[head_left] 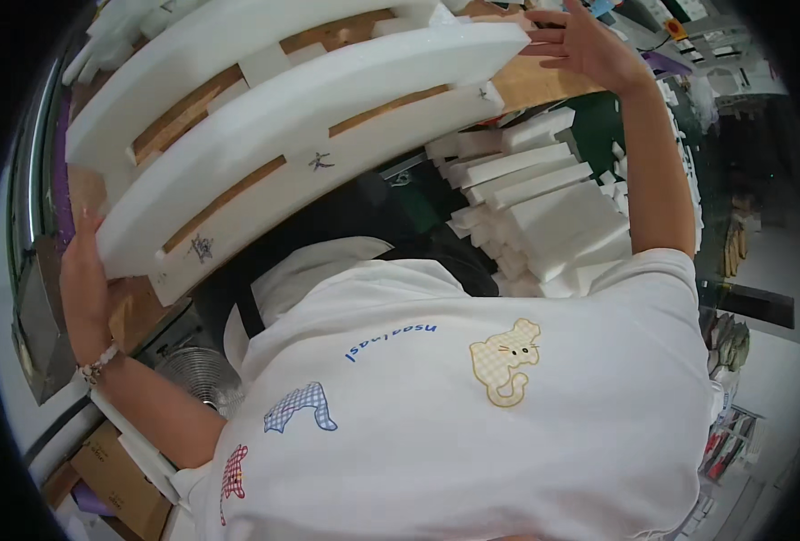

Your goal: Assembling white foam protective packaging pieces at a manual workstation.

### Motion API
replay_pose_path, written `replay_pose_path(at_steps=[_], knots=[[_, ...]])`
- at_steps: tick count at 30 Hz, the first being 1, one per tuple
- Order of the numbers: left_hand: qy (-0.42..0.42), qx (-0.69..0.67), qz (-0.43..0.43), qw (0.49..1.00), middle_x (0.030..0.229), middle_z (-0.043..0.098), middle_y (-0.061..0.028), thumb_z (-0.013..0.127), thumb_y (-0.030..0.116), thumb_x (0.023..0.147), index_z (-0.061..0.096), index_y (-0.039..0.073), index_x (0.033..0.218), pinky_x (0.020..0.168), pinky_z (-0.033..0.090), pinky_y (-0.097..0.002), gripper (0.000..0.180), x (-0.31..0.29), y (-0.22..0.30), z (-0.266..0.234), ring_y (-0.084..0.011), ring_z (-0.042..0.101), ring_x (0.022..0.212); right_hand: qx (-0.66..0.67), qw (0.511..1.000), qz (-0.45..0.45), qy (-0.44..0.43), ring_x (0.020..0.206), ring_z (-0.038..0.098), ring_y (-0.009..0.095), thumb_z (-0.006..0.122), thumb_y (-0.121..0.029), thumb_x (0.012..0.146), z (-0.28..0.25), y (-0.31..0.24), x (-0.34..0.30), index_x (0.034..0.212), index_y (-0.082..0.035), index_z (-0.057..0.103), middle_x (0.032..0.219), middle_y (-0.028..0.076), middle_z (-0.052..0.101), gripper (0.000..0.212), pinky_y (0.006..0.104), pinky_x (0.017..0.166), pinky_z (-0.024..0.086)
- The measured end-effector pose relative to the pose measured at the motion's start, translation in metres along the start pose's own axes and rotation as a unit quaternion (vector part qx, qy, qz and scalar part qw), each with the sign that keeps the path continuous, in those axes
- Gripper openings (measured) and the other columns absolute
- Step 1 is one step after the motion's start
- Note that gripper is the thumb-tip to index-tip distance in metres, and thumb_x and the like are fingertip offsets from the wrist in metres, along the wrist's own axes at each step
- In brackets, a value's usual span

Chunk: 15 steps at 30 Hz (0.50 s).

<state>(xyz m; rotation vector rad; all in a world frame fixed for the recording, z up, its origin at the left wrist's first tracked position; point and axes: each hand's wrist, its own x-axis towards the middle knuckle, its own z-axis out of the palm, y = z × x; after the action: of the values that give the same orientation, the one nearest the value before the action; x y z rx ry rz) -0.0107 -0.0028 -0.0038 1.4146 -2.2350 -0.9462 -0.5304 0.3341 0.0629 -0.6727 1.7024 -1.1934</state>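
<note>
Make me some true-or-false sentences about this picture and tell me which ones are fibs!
1. The left hand is at the left end of the long white piece. True.
2. The right hand grips a hammer. False: it is open, at the piece's right end.
3. A beaded bracelet is on the left wrist. True.
4. The shirt is black all over. False: it is white, with coloured animal patches.
5. White blocks are piled nearer the right arm than the left. True.
6. The cardboard box is at the picture's top right. False: it is at the lower left.
</note>
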Motion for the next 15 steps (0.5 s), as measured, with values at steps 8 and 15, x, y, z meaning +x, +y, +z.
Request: replay_pose_path(at_steps=[8, 15], knots=[[-0.041, -0.077, -0.100, 0.991, 0.091, 0.064, -0.0107, 0.044, 0.052, 0.097, 0.062, -0.002, 0.115, 0.062, 0.050, -0.0298, 0.060, -0.007, 0.006, -0.001, -0.0180, 0.063, 0.081, -0.164, 0.978, 0.023, 0.125, 0.091, 0.061, 0.028, 0.036, -0.045, 0.102, 0.071, 0.011, 0.039, 0.132, -0.008, 0.053, 0.105, 0.016, 0.060, 0.051, 0.0389, 0.075, 0.053], [-0.004, -0.027, -0.104, 0.994, 0.101, 0.066, -0.0120, 0.047, 0.051, 0.095, 0.061, 0.000, 0.118, 0.073, 0.052, -0.0346, 0.058, -0.016, 0.009, -0.001, -0.0201, 0.063, 0.090, -0.524, 0.806, -0.226, 0.156, 0.104, 0.058, 0.035, 0.028, -0.040, 0.104, 0.054, 0.031, 0.053, 0.123, -0.008, 0.058, 0.108, 0.024, 0.060, 0.048, 0.0410, 0.092, 0.045]])
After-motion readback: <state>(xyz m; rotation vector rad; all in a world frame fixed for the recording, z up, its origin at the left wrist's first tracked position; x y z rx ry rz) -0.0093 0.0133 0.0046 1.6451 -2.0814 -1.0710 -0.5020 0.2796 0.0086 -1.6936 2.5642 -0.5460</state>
